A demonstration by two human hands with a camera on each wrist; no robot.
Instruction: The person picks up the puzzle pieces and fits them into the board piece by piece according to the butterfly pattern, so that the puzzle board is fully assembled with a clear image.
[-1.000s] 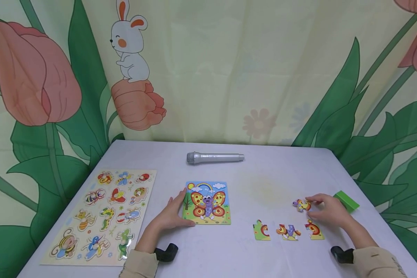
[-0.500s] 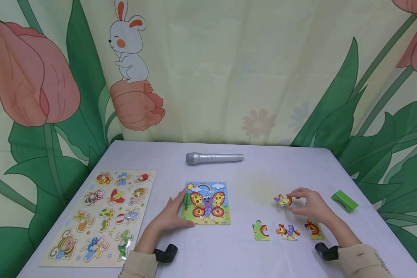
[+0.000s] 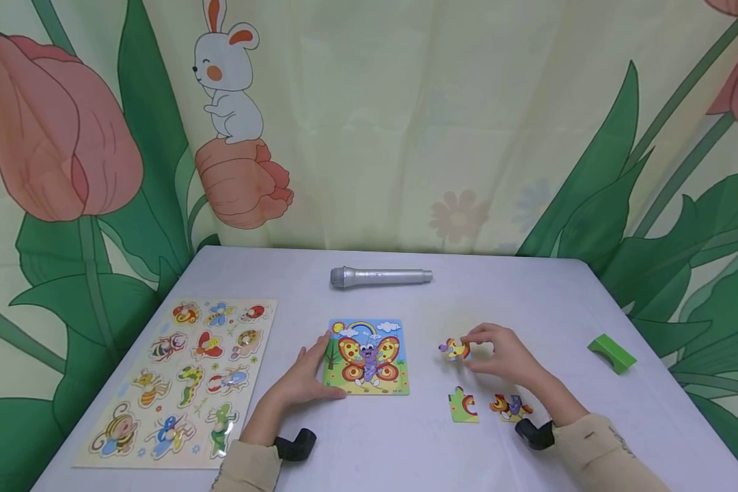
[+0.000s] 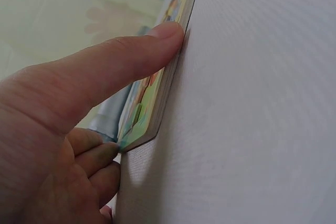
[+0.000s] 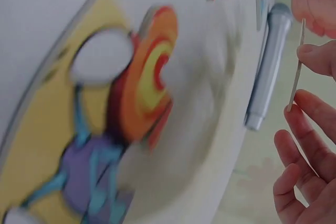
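We've got the hands apart. Our L hand [image 3: 304, 379] grips the butterfly puzzle [image 3: 369, 359] at its L side, thumb at the near corner, fingers at the L edge; it lies flat, approx mid counter [image 3: 418, 451]. Our R hand [image 3: 507, 355] pinches a small puzzle pc [image 3: 452, 349] btwn thumb & fingertips, just R of the butterfly puzzle but apart from it; R wrist view shows the pc edge-on, v. thin. Nearer us, below the R hand, lie loose pcs, incl. a green-edged pc [image 3: 457, 408] & a purple-and-orange pc [image 3: 512, 408], side by side w/ a gap; the latter's right by the black wrist mount [image 3: 534, 435] on our R sleeve [image 3: 599, 451]. Far R: green arch block [image 3: 613, 353]. Behind the butterfly puzzle, silver mic [image 3: 381, 277] lies crosswise. Far L: insect puzzle board [image 3: 175, 462], flat, w/ rows of cartoon bugs. Tulip-and-rabbit backdrop [image 3: 375, 137] hangs behind.
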